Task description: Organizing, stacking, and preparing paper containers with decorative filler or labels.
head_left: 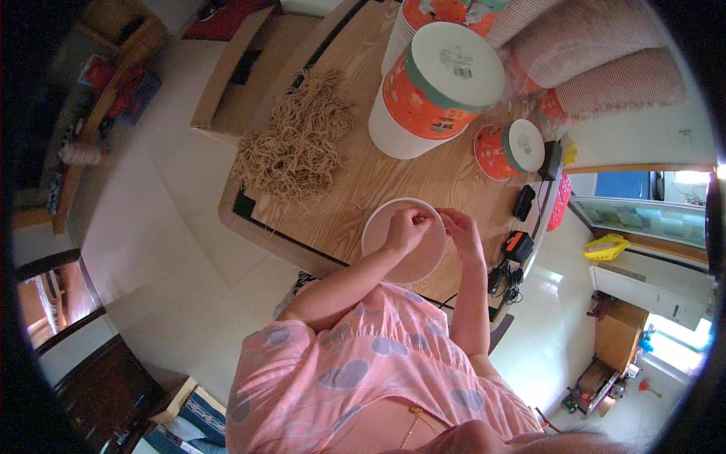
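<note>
A round paper bucket [414, 261] with a white rim and pale inside stands at the table's near edge, its mouth facing up toward me. My left hand [408, 230] reaches into the mouth, fingers pinched together close to the right side of the rim. Whatever is between those fingers is too small to make out. On the outside of that same rim, my right hand [463, 233] has its fingertips closed against the bucket's wall. Left of the bucket lies a heap of tangled brown twine strands [299, 140].
Stacked orange and white paper buckets [435, 98] stand at the back, beside a smaller orange tub [505, 149] and wrapped stacks of striped cups [597, 64]. Black adapters and cables [510, 265] line the table's right edge. A cardboard box [234, 76] adjoins the far left.
</note>
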`<state>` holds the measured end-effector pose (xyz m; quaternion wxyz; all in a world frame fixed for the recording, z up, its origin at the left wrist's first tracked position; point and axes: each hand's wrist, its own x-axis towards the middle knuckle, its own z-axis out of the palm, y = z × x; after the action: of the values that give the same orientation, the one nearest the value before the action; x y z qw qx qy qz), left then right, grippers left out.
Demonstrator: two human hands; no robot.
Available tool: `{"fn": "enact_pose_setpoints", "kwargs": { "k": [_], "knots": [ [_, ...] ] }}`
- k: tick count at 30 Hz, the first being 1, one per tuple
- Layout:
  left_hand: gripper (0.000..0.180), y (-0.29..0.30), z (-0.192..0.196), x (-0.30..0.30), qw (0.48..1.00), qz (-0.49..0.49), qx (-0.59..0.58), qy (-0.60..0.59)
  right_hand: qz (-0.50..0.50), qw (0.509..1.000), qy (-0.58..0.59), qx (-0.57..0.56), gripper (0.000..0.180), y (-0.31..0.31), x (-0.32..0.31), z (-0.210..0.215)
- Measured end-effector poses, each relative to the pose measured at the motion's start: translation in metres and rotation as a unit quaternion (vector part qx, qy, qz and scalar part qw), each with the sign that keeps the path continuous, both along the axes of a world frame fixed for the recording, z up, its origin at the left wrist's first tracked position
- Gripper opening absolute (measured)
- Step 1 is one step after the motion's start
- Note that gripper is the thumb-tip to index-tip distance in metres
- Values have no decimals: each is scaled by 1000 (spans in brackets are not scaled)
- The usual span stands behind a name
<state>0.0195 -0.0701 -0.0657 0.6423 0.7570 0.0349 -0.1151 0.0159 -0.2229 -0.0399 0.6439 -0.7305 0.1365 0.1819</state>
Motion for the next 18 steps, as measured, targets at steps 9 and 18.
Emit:
{"fn": "enact_pose_setpoints", "kwargs": {
  "k": [9, 18],
  "knots": [
    [13, 0, -3, -1, 1000, 12, -11, 8, 13, 999, 8, 35, 16, -3, 5, -8],
    [34, 19, 44, -11, 969, -109, 165, -151, -22, 999, -46, 16, 10, 3, 3, -7]
  ]
}}
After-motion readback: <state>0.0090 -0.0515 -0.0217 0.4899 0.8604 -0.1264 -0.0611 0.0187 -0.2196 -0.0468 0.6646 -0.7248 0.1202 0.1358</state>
